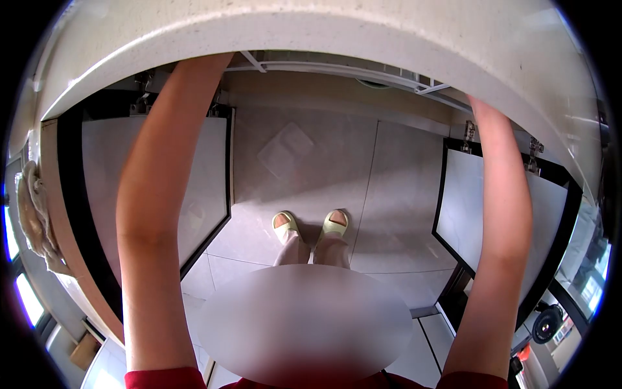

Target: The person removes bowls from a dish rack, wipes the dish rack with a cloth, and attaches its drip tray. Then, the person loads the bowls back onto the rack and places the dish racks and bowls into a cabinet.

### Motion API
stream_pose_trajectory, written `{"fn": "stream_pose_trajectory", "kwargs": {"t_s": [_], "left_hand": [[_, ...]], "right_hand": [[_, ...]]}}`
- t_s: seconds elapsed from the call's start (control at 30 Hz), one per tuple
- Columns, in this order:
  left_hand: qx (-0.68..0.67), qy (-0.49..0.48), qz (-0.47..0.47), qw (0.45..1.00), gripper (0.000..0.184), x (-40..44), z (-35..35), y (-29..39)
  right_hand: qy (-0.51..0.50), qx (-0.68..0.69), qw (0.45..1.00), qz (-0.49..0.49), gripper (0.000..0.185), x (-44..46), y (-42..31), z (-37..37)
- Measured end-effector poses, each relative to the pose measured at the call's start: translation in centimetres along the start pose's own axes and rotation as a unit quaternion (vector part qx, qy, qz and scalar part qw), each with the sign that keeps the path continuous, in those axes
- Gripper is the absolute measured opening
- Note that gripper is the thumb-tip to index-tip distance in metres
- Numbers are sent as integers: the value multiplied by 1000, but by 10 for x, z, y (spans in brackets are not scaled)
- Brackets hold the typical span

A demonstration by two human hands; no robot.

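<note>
Both my hands are hidden beneath the front edge of a pale countertop [311, 29]. My left forearm [175, 123] reaches in at the left, close to the left end of a white wire rack [337, 69]. At the right, my right forearm [499, 149] goes under the edge near the rack's other end. Whether either hand touches or grips the rack cannot be seen. Only a strip of the rack shows below the counter. Part of a round, greenish-rimmed thing [374, 83] is visible under it.
An open cabinet door [207, 175] with a black frame stands at the left, another door [460, 201] at the right, both on metal hinges. A cloth [37, 220] hangs at the far left. My feet in pale slippers [335, 222] are on the tiled floor [311, 168].
</note>
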State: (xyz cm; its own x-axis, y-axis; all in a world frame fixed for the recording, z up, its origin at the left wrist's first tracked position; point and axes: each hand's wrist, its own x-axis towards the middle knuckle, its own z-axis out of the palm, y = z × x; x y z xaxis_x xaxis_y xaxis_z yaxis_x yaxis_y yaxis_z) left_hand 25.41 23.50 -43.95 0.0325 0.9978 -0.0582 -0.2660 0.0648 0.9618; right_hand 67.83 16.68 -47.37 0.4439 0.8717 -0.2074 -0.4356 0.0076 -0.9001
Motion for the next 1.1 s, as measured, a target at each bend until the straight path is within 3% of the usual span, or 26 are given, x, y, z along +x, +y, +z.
{"fn": "stream_pose_trajectory", "kwargs": {"t_s": [0.23,0.47,0.53,0.6,0.63,0.67,0.7,0.73,0.77,0.8,0.87,0.9,0.97,1.1], "left_hand": [[7,32,-5,999,13,1,8,-5],[-17,76,-11,997,15,-8,17,-4],[-192,93,-28,976,16,-14,17,-8],[-452,113,-25,884,17,-33,16,-10],[-465,114,-11,878,17,-53,18,-5],[-231,99,-3,968,16,-93,20,2],[163,96,-4,982,15,-133,23,9],[403,107,7,909,14,-173,25,16],[372,98,-51,922,11,-215,31,21],[335,94,-94,933,15,-254,36,27],[260,49,-220,939,20,-307,25,58],[256,50,-219,940,20,-327,19,77],[151,66,-331,929,22,-342,12,110],[106,107,-248,957,24,-344,5,193]], "right_hand": [[22,-89,996,-16,41,-1,4,7],[70,-312,944,-76,42,-32,-6,24],[93,-392,909,-108,42,-54,-13,29],[112,-455,875,-124,43,-91,-23,38],[109,-464,870,-126,43,-114,-29,39],[95,-461,874,-125,43,-141,-34,40],[41,-384,911,-147,34,-166,-27,32],[-12,-402,904,-146,31,-201,-21,28],[-17,-378,917,-128,24,-234,8,8],[-35,-333,941,-47,21,-273,35,-12],[-78,-294,938,166,21,-328,31,3],[-76,-248,925,276,22,-347,13,22],[-86,-217,940,250,22,-339,-1,42],[-192,-211,943,170,23,-309,-45,126]]}}
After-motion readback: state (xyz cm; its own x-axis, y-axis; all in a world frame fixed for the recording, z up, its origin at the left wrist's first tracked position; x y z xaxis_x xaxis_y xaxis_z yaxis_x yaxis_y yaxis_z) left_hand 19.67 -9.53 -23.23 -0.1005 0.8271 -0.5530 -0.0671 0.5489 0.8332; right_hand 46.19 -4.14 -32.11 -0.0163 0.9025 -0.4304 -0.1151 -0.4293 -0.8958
